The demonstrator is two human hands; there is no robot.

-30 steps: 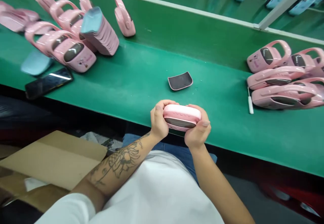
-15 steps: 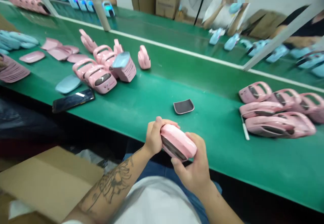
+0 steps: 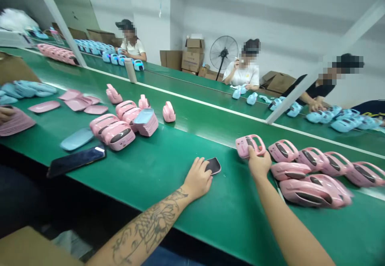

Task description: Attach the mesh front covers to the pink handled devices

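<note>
My right hand point(image 3: 259, 162) grips a glossy pink handled casing point(image 3: 242, 147) with a dark window on its side. It is held at the left end of a group of similar pink casings point(image 3: 282, 152). My left hand point(image 3: 197, 180) reaches over the middle of the green table, its fingers curled over the left end of a small curved panel point(image 3: 214, 165), dark inside with a pink rim. The fingers hide part of this panel, and the thumb is hardly visible.
Left of my hands stand more pink casings point(image 3: 120, 138), a stack of pink panels point(image 3: 147, 126) topped with a blue one, and a phone point(image 3: 76, 162). A neighbour's hand point(image 3: 6, 114) touches another stack. Slanted posts point(image 3: 281, 101) rise along the table; people work beyond with blue casings.
Both hands held the pink casing near my body; now my right hand has carried it rightward to the group. My left hand has let go and moved onto the curved panel. The view has tilted up.
</note>
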